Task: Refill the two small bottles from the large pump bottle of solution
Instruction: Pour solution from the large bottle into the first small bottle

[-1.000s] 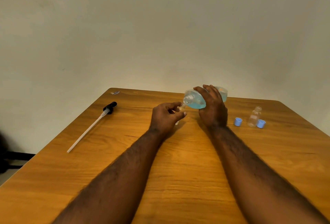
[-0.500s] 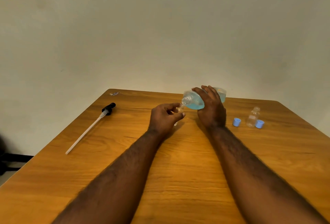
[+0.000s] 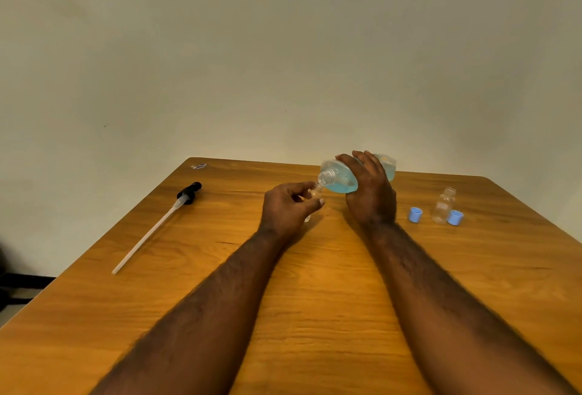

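Large clear bottle of blue solution (image 3: 341, 179), frame centre: clasped tilted by right grip (image 3: 371, 196) over small clear bottle (image 3: 316, 193), which is pinched by left grip (image 3: 289, 210). Spillage onto wooden worktop (image 3: 315, 284) is risked if mouths are misaligned.

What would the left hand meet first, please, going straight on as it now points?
Probably the mouth of the large bottle, tilted in the right hand, just beyond the small bottle the left hand pinches; depth unclear.

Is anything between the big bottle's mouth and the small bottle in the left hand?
Nothing visible. The right hand holds the big bottle tilted, its open mouth at the small bottle in the left hand.
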